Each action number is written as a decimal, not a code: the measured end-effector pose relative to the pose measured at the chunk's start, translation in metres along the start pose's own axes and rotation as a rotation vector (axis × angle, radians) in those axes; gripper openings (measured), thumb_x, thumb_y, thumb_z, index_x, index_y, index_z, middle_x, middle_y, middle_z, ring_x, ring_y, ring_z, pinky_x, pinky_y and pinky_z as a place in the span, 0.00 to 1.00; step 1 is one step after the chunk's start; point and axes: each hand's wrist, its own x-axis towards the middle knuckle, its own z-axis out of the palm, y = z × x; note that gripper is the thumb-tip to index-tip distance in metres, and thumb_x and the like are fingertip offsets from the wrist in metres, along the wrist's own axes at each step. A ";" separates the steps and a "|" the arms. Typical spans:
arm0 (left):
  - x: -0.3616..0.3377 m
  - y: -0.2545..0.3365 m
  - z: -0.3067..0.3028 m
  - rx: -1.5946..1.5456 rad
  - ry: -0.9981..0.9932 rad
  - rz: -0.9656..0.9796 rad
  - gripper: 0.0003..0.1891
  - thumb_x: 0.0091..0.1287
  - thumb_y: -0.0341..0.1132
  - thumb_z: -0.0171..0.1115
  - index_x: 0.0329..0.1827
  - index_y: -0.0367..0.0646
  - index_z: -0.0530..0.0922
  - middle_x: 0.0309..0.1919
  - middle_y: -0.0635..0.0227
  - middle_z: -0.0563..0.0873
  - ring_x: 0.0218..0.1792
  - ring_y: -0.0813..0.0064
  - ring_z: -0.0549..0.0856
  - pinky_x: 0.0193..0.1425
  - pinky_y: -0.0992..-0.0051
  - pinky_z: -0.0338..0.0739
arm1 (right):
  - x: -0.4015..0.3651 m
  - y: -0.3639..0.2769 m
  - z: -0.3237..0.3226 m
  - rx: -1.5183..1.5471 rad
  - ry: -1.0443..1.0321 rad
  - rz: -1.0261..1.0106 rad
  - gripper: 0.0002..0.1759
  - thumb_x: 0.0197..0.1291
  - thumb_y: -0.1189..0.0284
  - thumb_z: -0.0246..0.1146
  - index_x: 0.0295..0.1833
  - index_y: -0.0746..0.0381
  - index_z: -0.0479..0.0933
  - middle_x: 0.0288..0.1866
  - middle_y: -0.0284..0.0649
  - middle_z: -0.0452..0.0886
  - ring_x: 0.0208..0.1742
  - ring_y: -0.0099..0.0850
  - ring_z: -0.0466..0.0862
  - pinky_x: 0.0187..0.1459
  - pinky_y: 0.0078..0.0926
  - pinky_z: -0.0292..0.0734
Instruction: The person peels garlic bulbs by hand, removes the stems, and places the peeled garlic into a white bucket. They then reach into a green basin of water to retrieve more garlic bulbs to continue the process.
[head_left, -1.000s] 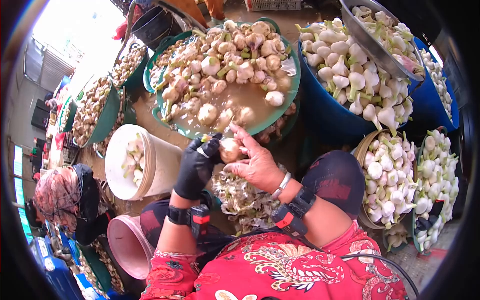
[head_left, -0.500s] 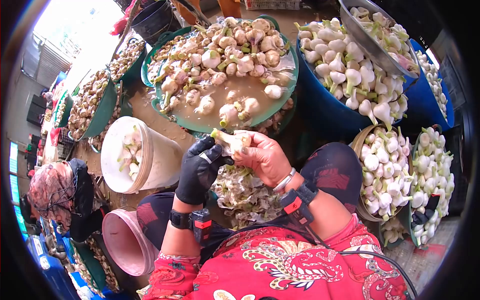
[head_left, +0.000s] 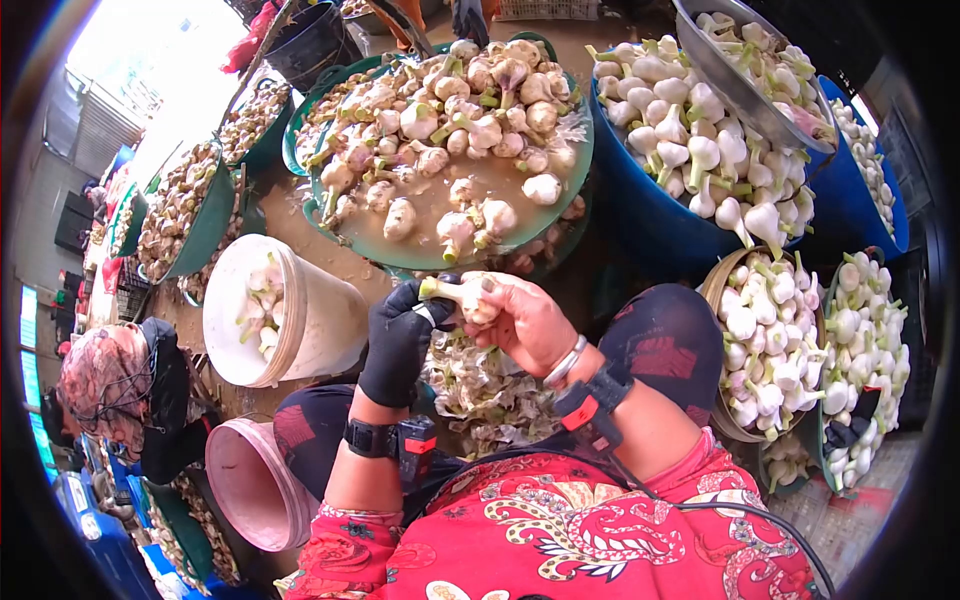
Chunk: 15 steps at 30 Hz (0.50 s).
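Observation:
A garlic bulb [head_left: 478, 300] with a short green-tipped stem is held between both hands, above my lap. My left hand [head_left: 400, 335], in a black glove with a pale band on one finger, is closed around the stem side. The fingers of my bare right hand [head_left: 525, 322] pinch the round bulb. Loose papery peelings [head_left: 485, 395] lie below my hands, between my knees. Just beyond them is a green tub [head_left: 520, 225] with a tray of unpeeled garlic on top.
A white bucket [head_left: 330, 318] with some garlic and a pink bucket [head_left: 285, 500] lie tilted at left. Blue tubs [head_left: 640, 205] and a basket [head_left: 712, 290] of pale garlic stand at right, beside a metal bowl [head_left: 715, 75]. Another person [head_left: 120, 390] is at far left.
The bulb has turned slightly, and both hands have shifted a little with it. Some bulbs on the green tray have changed position. Dark-clad legs now show beyond the tray.

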 end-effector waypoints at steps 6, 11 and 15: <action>0.006 -0.001 -0.008 0.835 -0.004 0.479 0.13 0.60 0.22 0.57 0.48 0.34 0.80 0.43 0.64 0.86 0.44 0.77 0.83 0.49 0.71 0.77 | -0.002 -0.002 -0.006 0.399 -0.232 0.727 0.18 0.64 0.62 0.55 0.49 0.66 0.74 0.42 0.45 0.83 0.38 0.38 0.84 0.40 0.31 0.80; -0.015 -0.012 -0.013 -0.067 -0.018 0.020 0.13 0.66 0.26 0.56 0.52 0.34 0.77 0.39 0.67 0.85 0.38 0.78 0.83 0.46 0.74 0.78 | -0.001 -0.012 -0.008 0.173 -0.185 0.325 0.26 0.61 0.70 0.58 0.64 0.67 0.65 0.51 0.51 0.79 0.49 0.42 0.83 0.51 0.34 0.81; -0.023 -0.025 -0.017 0.088 0.057 -0.144 0.13 0.67 0.31 0.56 0.52 0.34 0.77 0.40 0.67 0.84 0.38 0.78 0.83 0.47 0.74 0.79 | -0.001 -0.008 -0.002 0.137 -0.136 0.172 0.28 0.57 0.77 0.61 0.64 0.67 0.66 0.50 0.48 0.79 0.49 0.38 0.83 0.52 0.32 0.79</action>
